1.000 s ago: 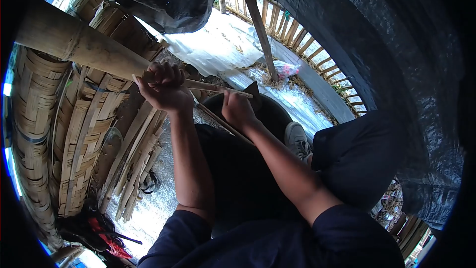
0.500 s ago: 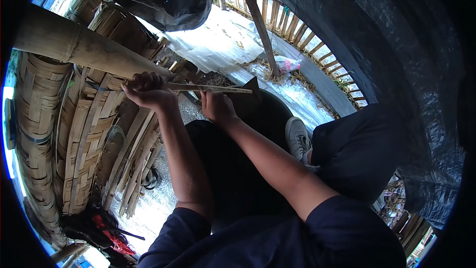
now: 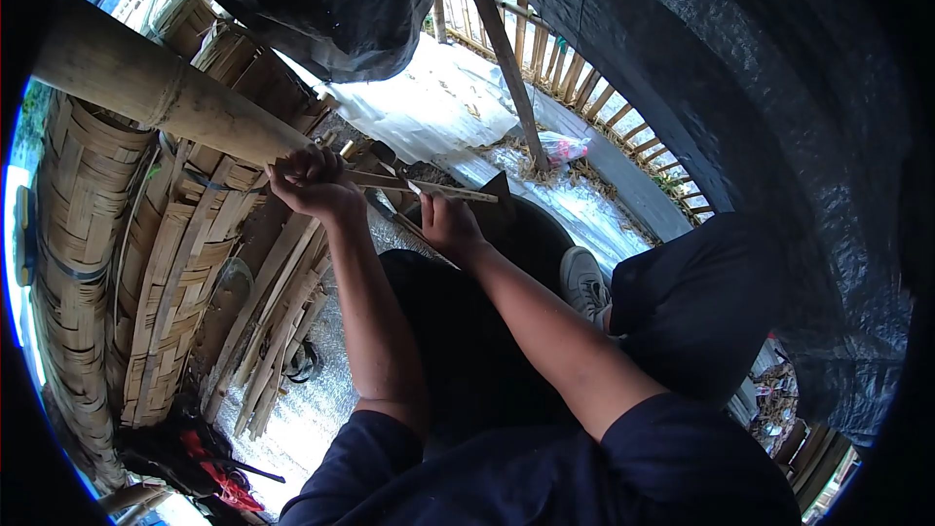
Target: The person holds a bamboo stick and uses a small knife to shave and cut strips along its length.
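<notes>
My left hand (image 3: 317,185) is closed around the left end of a pale bamboo strip (image 3: 472,193), just below the end of a thick bamboo pole. The strip runs to the right, past my right hand (image 3: 448,221), toward a dark pointed piece (image 3: 503,197). My right hand is closed at the strip's near side, with a narrow tool, perhaps a knife, showing at its fingers. Its handle is hidden. A thin stick passes beneath the hands toward my knee.
The thick bamboo pole (image 3: 205,102) crosses the upper left. Woven bamboo rolls (image 3: 83,205) and split strips (image 3: 268,331) lie at the left. A wooden post (image 3: 502,49) stands ahead, and dark plastic sheeting (image 3: 808,136) hangs at the right.
Over the last second both hands first moved left, then slightly back to the right in the last half second. My right hand sits farther left and lower than at first, with the strip still held.
</notes>
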`<move>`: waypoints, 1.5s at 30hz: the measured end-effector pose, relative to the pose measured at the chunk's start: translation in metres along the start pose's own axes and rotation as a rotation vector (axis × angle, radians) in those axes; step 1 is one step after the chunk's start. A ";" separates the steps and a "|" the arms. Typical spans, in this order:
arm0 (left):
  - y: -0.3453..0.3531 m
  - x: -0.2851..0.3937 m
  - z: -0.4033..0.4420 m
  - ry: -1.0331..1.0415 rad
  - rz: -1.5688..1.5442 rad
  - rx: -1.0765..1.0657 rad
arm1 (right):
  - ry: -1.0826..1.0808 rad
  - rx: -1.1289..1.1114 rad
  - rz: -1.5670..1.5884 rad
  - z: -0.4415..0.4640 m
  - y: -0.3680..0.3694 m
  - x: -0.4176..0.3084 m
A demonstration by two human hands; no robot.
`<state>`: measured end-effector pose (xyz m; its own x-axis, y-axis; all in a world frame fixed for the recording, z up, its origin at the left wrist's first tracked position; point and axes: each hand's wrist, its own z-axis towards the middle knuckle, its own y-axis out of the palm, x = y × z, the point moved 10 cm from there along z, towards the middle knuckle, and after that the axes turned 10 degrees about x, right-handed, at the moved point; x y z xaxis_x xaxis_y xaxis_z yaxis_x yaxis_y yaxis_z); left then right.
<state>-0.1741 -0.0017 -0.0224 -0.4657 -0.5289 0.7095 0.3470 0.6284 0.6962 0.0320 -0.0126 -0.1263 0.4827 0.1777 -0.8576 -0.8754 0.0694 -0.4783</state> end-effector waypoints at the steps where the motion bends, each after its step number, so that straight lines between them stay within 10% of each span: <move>1: 0.003 0.000 0.001 -0.011 -0.013 -0.051 | -0.005 -0.002 -0.003 -0.001 0.001 0.004; 19: 0.076 -0.011 -0.065 -0.194 -0.178 -0.595 | 0.017 0.026 -0.127 0.009 -0.034 -0.020; 42: 0.059 -0.008 -0.051 -0.217 -0.144 -0.542 | 0.078 -0.046 -0.059 0.004 -0.020 0.016; 45: 0.077 -0.008 -0.056 -0.202 -0.114 -0.551 | 0.013 0.226 -0.001 -0.002 -0.028 0.033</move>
<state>-0.0979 0.0194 0.0315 -0.6514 -0.4231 0.6298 0.6318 0.1572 0.7590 0.0730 -0.0109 -0.1419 0.4827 0.1651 -0.8601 -0.8576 0.2878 -0.4261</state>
